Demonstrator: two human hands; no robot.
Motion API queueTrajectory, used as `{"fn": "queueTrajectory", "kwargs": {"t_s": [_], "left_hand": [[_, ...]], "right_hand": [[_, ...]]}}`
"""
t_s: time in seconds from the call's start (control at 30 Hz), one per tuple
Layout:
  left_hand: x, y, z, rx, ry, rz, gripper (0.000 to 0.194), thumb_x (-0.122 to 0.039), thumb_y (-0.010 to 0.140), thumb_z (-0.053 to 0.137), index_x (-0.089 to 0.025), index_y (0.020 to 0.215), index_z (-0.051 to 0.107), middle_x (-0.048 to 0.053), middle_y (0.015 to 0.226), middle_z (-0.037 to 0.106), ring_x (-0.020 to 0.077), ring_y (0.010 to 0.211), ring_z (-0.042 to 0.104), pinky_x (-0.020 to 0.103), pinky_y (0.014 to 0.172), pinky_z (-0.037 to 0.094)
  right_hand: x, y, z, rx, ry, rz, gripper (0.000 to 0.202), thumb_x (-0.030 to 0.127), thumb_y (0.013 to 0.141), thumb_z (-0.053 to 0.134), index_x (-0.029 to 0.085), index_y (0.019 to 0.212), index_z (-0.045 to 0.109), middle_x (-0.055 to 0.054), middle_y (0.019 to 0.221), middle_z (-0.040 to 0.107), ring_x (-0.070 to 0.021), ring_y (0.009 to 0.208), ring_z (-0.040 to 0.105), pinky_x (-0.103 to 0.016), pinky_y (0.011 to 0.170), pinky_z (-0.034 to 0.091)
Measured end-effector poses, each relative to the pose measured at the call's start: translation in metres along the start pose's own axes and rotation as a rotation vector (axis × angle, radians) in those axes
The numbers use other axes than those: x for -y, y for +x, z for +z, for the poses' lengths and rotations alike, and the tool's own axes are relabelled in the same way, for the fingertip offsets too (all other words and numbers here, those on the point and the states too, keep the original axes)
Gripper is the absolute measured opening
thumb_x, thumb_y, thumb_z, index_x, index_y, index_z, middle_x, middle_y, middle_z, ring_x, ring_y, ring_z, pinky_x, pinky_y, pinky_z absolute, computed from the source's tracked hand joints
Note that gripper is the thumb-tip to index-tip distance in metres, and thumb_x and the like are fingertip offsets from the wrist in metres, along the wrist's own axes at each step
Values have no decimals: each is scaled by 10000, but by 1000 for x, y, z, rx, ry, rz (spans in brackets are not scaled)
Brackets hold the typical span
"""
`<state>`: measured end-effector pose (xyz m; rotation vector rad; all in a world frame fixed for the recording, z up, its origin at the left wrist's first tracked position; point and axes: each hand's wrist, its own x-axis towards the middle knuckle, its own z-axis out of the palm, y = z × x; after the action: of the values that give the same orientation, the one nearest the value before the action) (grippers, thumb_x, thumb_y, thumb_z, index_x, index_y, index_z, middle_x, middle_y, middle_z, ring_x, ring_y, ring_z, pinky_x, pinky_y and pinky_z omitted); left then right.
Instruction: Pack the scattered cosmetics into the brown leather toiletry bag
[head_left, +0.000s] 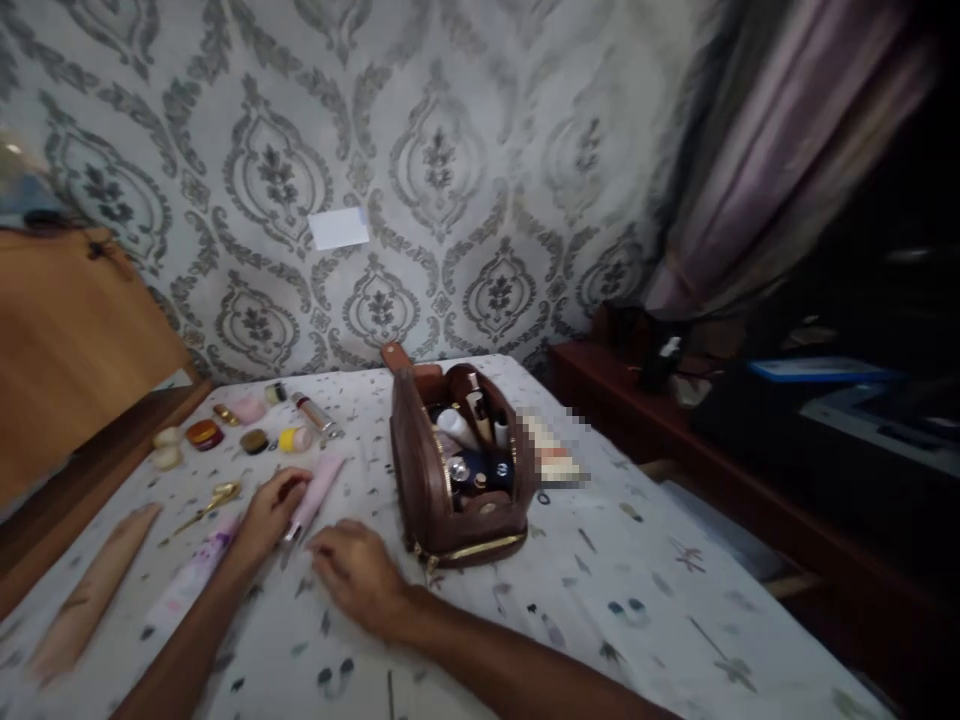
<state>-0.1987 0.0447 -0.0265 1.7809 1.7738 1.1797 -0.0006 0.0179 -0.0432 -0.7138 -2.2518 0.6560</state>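
A pink tube point(322, 485) with a silvery cap end lies slanted on the cloth. My left hand point(271, 510) is at its left side, fingers bent and closed against it. Just right of the cap end, my right hand point(360, 570) rests low over the cloth, its fingers curled in with nothing visible in them. A brown toiletry bag point(409, 470) stands unzipped beyond my right hand, packed with bottles and a white-capped container point(452, 428). Under my left forearm lies a white and purple tube point(196, 570), partly covered.
Gold scissors point(202, 510) and a long beige pouch point(97, 590) lie at the left. Several small jars, among them an amber jar point(204, 434), and a clear cylindrical bottle point(315, 415) stand farther back. A pixelated item point(555, 455) is right of the bag. Patterned wall behind.
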Motion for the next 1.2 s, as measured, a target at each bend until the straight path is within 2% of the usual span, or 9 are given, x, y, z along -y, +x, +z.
{"fn": "queueTrajectory", "kwargs": {"t_s": [0.1, 0.17, 0.37, 0.63, 0.87, 1.0, 1.2], "left_hand": [[2, -2, 0, -11, -33, -14, 309, -448, 795, 517, -181, 905, 626, 56, 839, 682, 229, 817, 630, 337, 753, 508], [2, -3, -1, -8, -23, -27, 293, -440, 809, 510, -182, 896, 620, 45, 828, 667, 214, 803, 622, 320, 741, 499], [-9, -13, -1, 40, 14, -14, 261, -413, 857, 528, -191, 963, 614, 9, 788, 625, 185, 751, 586, 288, 704, 452], [-31, -18, -8, 234, 281, -141, 428, -391, 825, 569, -229, 1218, 515, -25, 784, 604, 189, 719, 582, 275, 644, 374], [-40, -19, -12, 246, 395, -160, 398, -343, 850, 503, -238, 1233, 489, -19, 777, 594, 200, 755, 596, 267, 644, 363], [-38, -18, -12, 247, 408, -175, 419, -347, 856, 505, -246, 1262, 471, -23, 751, 582, 205, 729, 596, 269, 625, 356], [-26, -19, -12, 220, 365, -91, 405, -437, 884, 508, -244, 1239, 476, -33, 716, 573, 203, 711, 585, 274, 633, 349]], "right_hand": [[-8, -1, 2, -52, 134, 104, 200, 92, 862, 557, 179, 992, 681, -49, 898, 705, -175, 850, 628, -270, 815, 470], [-11, -1, 4, -59, 169, 117, 211, 69, 848, 543, 170, 983, 670, -61, 916, 685, -182, 867, 613, -285, 821, 474], [-15, -2, 7, -45, 190, 27, 258, 37, 831, 525, 152, 1027, 645, -99, 1000, 667, -216, 986, 584, -335, 887, 474], [-16, -3, 8, -25, 202, -1, 276, 21, 820, 499, 156, 1021, 632, -100, 1037, 668, -225, 1019, 583, -360, 923, 471], [-19, -2, 9, -34, 209, -18, 255, 56, 852, 472, 177, 1020, 621, -88, 1025, 667, -220, 1004, 585, -361, 899, 479], [-17, -1, 9, -20, 208, 6, 244, 65, 849, 467, 166, 1005, 626, -100, 1022, 668, -229, 999, 589, -378, 895, 483], [-16, 0, 8, -41, 239, 11, 262, 71, 845, 467, 189, 1000, 643, -91, 1033, 679, -228, 1011, 602, -382, 905, 480]]}}
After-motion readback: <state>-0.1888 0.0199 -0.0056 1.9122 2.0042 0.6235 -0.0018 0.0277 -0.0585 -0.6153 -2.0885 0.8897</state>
